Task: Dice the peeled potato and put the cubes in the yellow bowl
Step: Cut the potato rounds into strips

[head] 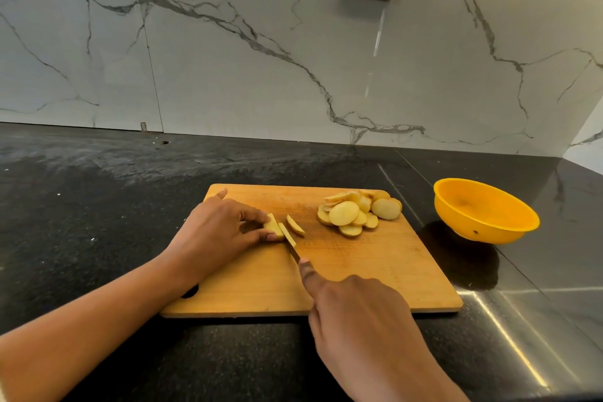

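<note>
- Potato already sliced into rounds: heap of slices (357, 214) sits on the wooden cutting board (375, 271), right of frame centre, none of them cut further.
- Left hand (217, 232), centre-left of frame, fingers (257, 215) closed narrowly on a small potato piece (273, 226), pinning it to the board.
- Right hand (362, 316), lower centre, fingers wrapped round the knife (292, 246) handle, forefinger laid along the spine; blade down through the pinned piece.
- Two cut strips (295, 225) lie just beside the blade, on its right.
- Yellow bowl (486, 210) stands on the dark tabletop (98, 206), right edge of frame, apart from the board. Looks empty.
- Judgement: slicing done, strip-cutting barely begun. Left to do: the whole heap into strips, cross-cuts into cubes, all transfer to the bowl. Well under half done.
</note>
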### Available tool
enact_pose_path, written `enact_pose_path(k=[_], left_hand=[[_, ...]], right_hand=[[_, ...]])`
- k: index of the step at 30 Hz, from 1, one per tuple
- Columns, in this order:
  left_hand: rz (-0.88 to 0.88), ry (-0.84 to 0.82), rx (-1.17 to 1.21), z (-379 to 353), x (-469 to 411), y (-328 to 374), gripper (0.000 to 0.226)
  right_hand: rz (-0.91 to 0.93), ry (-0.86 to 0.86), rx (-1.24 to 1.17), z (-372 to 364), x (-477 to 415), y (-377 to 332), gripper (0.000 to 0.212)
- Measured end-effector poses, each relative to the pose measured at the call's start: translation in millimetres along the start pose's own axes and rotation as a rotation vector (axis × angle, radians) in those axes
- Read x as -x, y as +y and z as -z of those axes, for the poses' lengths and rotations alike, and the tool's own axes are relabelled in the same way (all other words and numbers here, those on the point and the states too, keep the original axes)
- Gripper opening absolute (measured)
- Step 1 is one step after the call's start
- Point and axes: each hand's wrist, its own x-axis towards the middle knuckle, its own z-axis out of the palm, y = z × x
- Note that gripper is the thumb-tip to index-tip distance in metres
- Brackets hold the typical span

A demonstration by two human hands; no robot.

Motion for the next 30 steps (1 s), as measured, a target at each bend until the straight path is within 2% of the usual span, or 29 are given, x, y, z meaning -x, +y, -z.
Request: enact_pose_path(k=[5,13,17,26,30], left_hand=[[0.004,0.009,0.081,1.2,0.1,-2.9,0.051],[0.001,0.014,0.162,-1.7,-3.6,-17.4,0.034],[-0.002,0.005,0.174,-2.9,-3.9,-17.9,0.049],[-0.036,0.028,0.166,-5.5,-5.0,-18.0,0.044],[-0.057,0.049,0.138,-6.7,-4.1,-16.5,0.026]], right_hand=[[-0.024,0.045,-0.063,-0.2,-1.8,0.9,0.055],[-0.034,0.199,-0.134,-4.6,-29.3,2.0,0.05],[-0.039,0.234,-0.138,-2.3,-35.1,-5.0,0.051],[-0.031,0.137,0.001,-4.4,-43.3,-16.2,0.055],[0.007,0.017,0.071,3.0,-57.6,-23.4,0.043]])
